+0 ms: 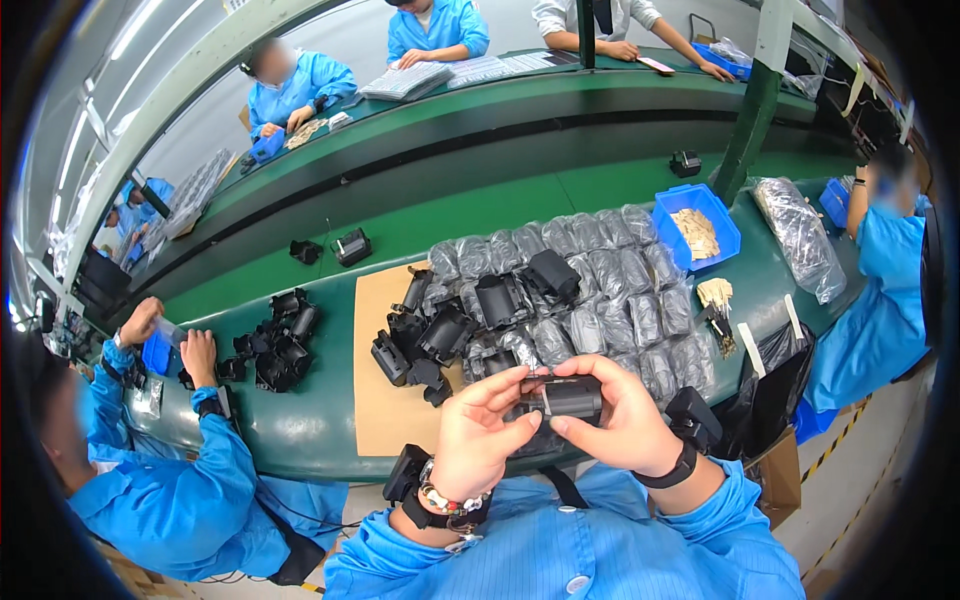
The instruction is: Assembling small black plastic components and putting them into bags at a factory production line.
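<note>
Both hands hold one small black plastic part (570, 397) at the near edge of the green bench (300, 425) — left hand (478, 435) pinching its left end, right hand (622, 415) with fingers curled around it — just before bagged parts (600, 290) heaped on cardboard (385, 400).

Rows of small grey plastic bags (600, 290) lie packed side by side on the green table, just beyond the hands. A long clear bag (800, 235) lies further right beside a blue bin (668, 215). A flat brown cardboard sheet (385, 400) rests at the table's near edge.
</note>
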`<action>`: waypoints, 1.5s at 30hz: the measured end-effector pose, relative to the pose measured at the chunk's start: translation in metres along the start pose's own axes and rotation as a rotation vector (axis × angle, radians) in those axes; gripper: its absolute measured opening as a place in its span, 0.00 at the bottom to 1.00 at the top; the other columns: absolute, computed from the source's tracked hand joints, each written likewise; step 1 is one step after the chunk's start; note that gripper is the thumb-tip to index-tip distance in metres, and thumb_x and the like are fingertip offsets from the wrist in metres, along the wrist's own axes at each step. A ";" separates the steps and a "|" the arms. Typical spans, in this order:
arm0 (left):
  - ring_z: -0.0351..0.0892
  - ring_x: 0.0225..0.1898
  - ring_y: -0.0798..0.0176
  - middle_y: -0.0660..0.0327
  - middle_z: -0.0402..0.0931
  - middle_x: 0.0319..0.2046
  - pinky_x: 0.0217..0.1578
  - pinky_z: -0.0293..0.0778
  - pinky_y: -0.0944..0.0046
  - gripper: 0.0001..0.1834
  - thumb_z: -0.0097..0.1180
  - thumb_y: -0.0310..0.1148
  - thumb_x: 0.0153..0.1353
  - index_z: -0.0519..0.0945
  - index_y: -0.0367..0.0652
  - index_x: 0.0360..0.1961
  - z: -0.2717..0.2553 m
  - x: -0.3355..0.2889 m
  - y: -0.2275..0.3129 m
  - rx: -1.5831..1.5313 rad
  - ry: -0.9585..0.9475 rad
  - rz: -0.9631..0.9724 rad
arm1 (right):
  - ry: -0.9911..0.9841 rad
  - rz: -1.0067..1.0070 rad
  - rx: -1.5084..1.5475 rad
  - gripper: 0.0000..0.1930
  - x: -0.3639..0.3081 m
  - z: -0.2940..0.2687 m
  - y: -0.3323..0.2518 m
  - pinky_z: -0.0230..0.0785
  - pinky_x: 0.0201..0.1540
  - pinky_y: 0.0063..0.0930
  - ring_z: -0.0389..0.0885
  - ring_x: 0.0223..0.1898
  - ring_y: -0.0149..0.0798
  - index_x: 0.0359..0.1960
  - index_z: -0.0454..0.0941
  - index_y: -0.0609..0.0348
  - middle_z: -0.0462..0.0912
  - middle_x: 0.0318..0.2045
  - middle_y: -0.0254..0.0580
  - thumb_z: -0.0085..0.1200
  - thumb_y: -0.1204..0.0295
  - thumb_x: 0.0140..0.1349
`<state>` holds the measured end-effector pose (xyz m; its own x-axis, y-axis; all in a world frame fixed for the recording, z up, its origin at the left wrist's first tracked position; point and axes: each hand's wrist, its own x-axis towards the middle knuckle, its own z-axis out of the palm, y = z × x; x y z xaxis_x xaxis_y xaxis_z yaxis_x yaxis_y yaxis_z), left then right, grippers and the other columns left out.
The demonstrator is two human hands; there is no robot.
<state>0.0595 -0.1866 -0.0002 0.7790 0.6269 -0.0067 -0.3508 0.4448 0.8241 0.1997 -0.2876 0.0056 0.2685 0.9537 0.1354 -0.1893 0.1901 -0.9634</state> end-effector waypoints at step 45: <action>0.70 0.54 0.61 0.48 0.69 0.54 0.55 0.63 0.65 0.16 0.57 0.20 0.54 0.72 0.31 0.44 -0.326 -0.036 0.115 0.886 0.931 0.796 | -0.470 -1.035 -0.117 0.19 0.034 0.140 -0.055 0.63 0.25 0.29 0.77 0.29 0.39 0.48 0.75 0.39 0.78 0.41 0.48 0.55 0.75 0.54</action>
<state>-0.1783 0.0513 -0.0898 -0.1744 0.8319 0.5268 0.1722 -0.5010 0.8481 0.0869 -0.2330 0.0956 -0.1401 0.3498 0.9263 0.0132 0.9361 -0.3515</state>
